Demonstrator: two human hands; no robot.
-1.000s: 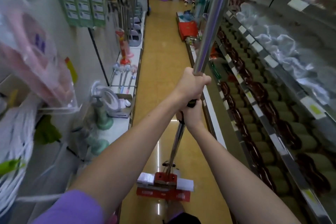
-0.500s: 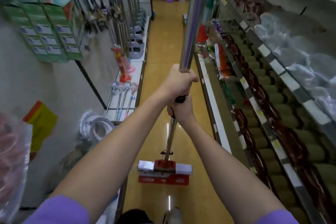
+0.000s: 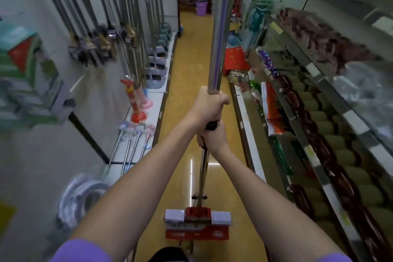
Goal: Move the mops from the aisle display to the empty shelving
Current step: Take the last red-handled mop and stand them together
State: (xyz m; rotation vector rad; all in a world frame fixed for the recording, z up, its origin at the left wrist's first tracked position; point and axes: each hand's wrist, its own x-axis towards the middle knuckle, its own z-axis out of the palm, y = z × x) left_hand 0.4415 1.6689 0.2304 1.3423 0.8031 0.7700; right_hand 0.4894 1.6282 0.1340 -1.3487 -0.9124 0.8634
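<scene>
Shop aisle nearer, hands still gripping upright mop

This is a shop, a household-goods store seen down a narrow aisle with a glossy yellow floor. On the left, long-handled mops stand in a row against a white wall panel, with plungers on the low shelf below. On the right, tiered shelves carry packed goods behind price-label strips. Plastic buckets stand stacked at the far end.
</scene>
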